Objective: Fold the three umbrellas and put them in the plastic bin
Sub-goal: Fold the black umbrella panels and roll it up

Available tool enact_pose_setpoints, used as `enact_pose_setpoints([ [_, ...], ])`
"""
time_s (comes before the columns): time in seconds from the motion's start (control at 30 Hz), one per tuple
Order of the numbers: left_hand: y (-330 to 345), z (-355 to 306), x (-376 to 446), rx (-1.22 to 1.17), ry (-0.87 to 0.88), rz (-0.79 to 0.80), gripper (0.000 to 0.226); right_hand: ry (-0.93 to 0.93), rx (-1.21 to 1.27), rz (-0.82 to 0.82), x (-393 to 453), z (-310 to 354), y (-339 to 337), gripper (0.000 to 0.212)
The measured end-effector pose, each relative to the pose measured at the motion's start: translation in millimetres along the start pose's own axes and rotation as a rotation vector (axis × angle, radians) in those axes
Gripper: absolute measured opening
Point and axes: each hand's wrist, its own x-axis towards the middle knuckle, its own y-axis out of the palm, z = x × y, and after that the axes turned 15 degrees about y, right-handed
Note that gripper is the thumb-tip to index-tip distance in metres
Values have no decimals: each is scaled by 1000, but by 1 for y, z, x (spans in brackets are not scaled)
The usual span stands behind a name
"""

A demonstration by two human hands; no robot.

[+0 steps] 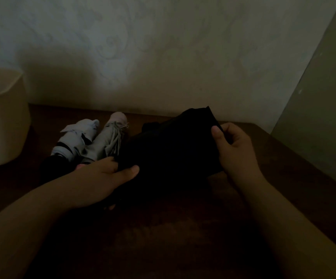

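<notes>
The plastic bin [2,117] waits at the table's [283,158] left edge. The black umbrella [169,146] lies mid-table, gripped by the left hand [100,182], the right hand [235,146] pinching its canopy, probably for folding; 2 pale umbrellas [90,139] lie beside.

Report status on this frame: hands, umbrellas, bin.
Left hand and right hand both gripping black umbrella. Two pale umbrellas lying on table, not binned. Bin far left, path clear.

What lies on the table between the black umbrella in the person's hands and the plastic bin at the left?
Two pale umbrellas: the grey one beside the black umbrella, then the white one nearer the bin. Both lie low; lifting over them looks easy.
</notes>
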Motion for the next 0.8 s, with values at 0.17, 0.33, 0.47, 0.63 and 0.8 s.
enact_pose_setpoints([
  [0.17, 0, 2, 1, 33, 9, 25, 52, 30, -5, -42, 3, -5, 2, 32],
  [0.33, 0, 2, 4, -40, 49, 2, 12, 38, 159, 34, 3, -8, -1, 30],
  [0.47, 1, 1, 3, -79, 108, -30, 59, 49, 163, 42, 3, -11, 0, 32],
  [0.63, 5, 4, 5, 169, 92, -56, 101, 83, 145, 36, 3, -12, -1, 28],
  [0.8, 6, 14, 4, 39, 161, -137, 103, 128, 110, -20, 2, -13, -1, 31],
])
